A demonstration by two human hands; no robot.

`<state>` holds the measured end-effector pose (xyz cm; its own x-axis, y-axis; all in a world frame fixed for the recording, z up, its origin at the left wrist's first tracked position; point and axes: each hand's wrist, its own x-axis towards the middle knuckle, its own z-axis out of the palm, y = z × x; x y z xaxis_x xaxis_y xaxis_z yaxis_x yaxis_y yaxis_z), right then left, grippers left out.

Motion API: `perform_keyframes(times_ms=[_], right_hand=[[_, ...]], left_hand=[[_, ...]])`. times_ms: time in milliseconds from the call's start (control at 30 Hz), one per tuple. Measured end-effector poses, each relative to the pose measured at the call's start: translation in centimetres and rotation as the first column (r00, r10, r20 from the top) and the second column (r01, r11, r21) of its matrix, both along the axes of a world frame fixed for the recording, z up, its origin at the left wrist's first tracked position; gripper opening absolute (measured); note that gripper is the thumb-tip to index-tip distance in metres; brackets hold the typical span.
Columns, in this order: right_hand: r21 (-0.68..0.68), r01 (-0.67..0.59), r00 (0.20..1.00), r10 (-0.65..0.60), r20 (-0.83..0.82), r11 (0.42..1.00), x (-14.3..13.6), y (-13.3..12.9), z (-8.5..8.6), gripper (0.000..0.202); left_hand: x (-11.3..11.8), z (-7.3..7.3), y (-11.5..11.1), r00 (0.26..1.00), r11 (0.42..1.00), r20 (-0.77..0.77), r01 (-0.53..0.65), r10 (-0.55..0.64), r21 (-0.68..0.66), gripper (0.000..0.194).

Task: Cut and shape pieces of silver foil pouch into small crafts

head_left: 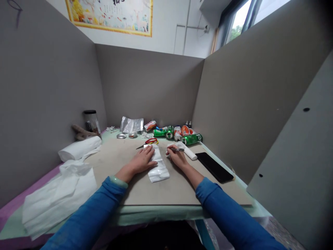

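My left hand [142, 160] lies flat with its fingers apart on a strip of silvery-white sheet [159, 171], pressing its left side against the grey-brown board [166, 196]. To the right of the strip, my right hand [177, 156] is closed around a dark pen-like tool [179, 149], which sticks out to the right of the fingers. A piece of white tissue shows beside that hand, next to a white roll [191, 153]. Scissors with red and yellow handles [151, 141] rest just beyond the strip, their blades pointing left.
Crushed cans [191, 139] lie along the back, near a silvery metal sheet [131, 125]. A black phone-like slab [214, 167] lies at the right. White paper [59, 198], a paper roll [80, 148] and a jar [92, 122] are at the left. Grey partitions [151, 83] enclose the table.
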<state>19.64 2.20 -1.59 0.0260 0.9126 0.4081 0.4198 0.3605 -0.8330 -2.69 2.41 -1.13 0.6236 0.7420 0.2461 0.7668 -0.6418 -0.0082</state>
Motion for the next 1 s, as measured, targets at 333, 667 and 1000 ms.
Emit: perform_keyframes(times_ms=[333,667,1000], right_hand=[[0.157,-0.100,0.967,0.059,0.248,0.982,-0.3,-0.6,-0.1,0.019],[0.222,-0.110,0.918,0.013,0.397,0.969,-0.6,-1.5,0.7,0.020],[0.390,-0.333,0.710,-0.044,0.703,0.859,-1.5,-3.3,2.0,0.023]], left_hand=[[0.0,-0.1,2.2,0.933,0.957,0.212,-0.284,0.289,-0.057,0.054],[0.1,1.0,1.7,0.921,0.926,0.101,-0.373,0.377,-0.059,0.042],[0.6,2.2,-0.5,0.886,0.872,-0.007,-0.454,0.463,0.184,0.033]])
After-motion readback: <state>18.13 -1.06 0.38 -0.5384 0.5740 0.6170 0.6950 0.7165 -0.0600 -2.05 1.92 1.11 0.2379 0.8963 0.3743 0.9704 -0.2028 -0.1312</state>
